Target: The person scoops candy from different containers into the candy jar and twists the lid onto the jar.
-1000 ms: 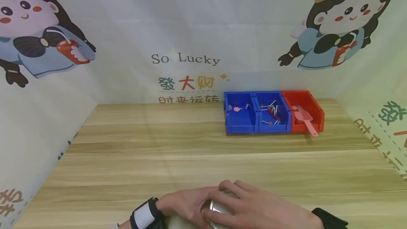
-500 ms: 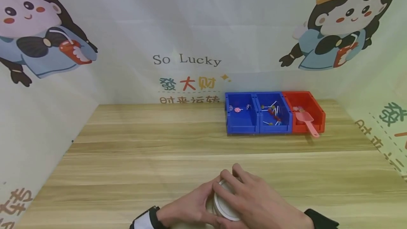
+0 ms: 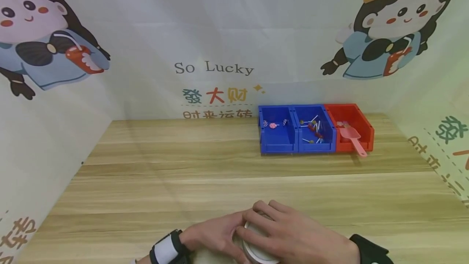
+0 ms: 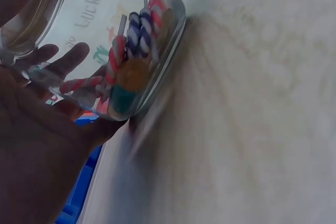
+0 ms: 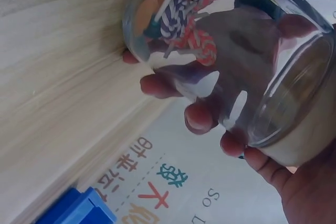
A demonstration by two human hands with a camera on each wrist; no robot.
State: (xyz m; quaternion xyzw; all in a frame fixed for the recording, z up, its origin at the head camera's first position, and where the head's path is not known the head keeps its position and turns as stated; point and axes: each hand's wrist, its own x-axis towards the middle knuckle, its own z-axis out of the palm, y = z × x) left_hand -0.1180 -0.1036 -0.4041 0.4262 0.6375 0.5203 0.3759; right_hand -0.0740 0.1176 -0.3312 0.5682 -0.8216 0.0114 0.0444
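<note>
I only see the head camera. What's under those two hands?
Observer: A clear glass jar; the left hand holds its body.
Child: Is anything in it?
Observer: Yes, striped lollipops with white sticks, lying at the bottom.
Child: What's the white round bit I see?
Observer: The jar's lid; the right hand grips it, and the fingers of the left hand show through the glass.
Child: Is the jar standing on the table?
Observer: I cannot tell; in the left wrist view its bottom is close to the wooden table.
</note>
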